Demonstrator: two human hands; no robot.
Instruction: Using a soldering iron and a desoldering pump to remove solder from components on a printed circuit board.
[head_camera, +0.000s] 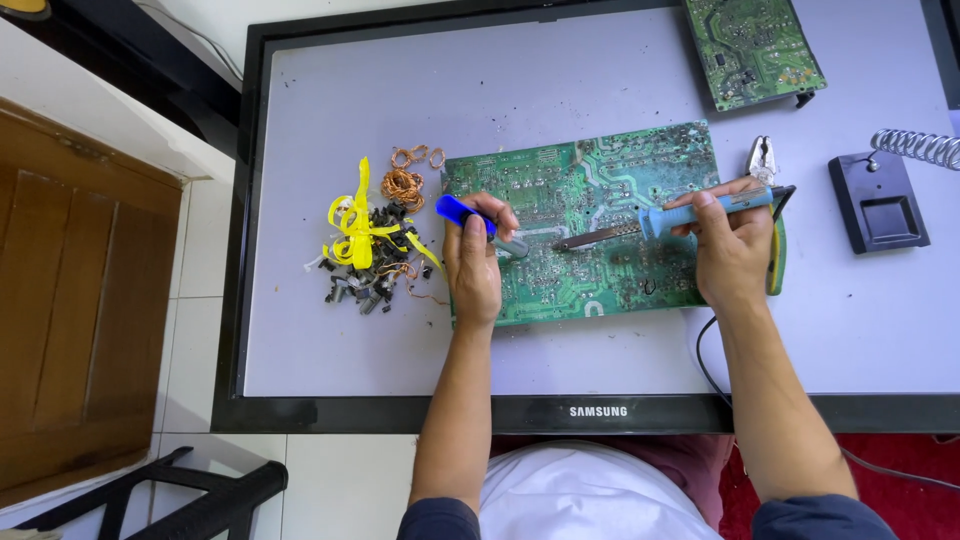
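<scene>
I see my left hand (472, 262) gripping a blue tool (462, 213) and my right hand (730, 250) holding a soldering iron (660, 218), both over a green board (585, 190).

Head view, straight down, near

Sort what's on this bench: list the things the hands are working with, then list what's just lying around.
In use:
large green circuit board
soldering iron in the right hand
blue-handled tool in the left hand

Lying about:
second circuit board
pliers
black iron stand
pile of removed parts
copper wire coils
</scene>
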